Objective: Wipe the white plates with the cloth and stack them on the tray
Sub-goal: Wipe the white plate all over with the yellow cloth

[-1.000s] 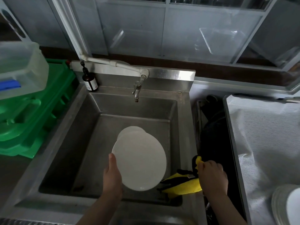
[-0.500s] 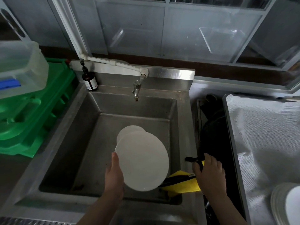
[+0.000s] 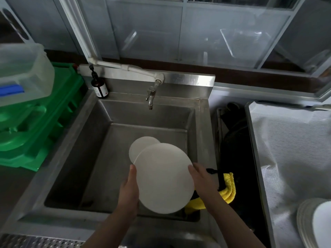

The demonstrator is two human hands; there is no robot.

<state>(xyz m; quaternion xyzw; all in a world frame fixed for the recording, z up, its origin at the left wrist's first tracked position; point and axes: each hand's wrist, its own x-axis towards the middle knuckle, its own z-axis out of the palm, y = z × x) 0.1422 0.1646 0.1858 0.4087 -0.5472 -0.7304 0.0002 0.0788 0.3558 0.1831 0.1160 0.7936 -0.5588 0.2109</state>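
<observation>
A round, smooth white plate (image 3: 163,178) is held tilted over the deep stainless-steel sink (image 3: 111,140), its matte face turned up. The left hand (image 3: 129,192) grips its left rim, thumb lying along the edge. The right hand (image 3: 203,181) now rests against the plate's right rim, fingers fairly straight and thumb on the face; half a second ago it was off to the side, bunched on the cloth, and it has since come across to the plate. Whether it has any hold on the cloth now I cannot tell.

The fluffy yellow microfibre cloth (image 3: 229,190), with a black trim, lies draped on the sink's right edge, partly under the right wrist. It is more spread out than it was a moment ago.

A second round white plate (image 3: 141,146) lies flat on the sink floor, peeking out behind the held one, unmoved. At the lower right, a stack of white plates (image 3: 313,224) sits on the metal tray lined with white woven fabric (image 3: 286,149).

A metal tap (image 3: 150,97) hangs from a white pipe over the basin. A brown glass pump bottle (image 3: 99,85) stands on the back left corner. Left of the sink are stacked green plastic crates (image 3: 41,122) with a translucent plastic tub (image 3: 23,72) on top.
</observation>
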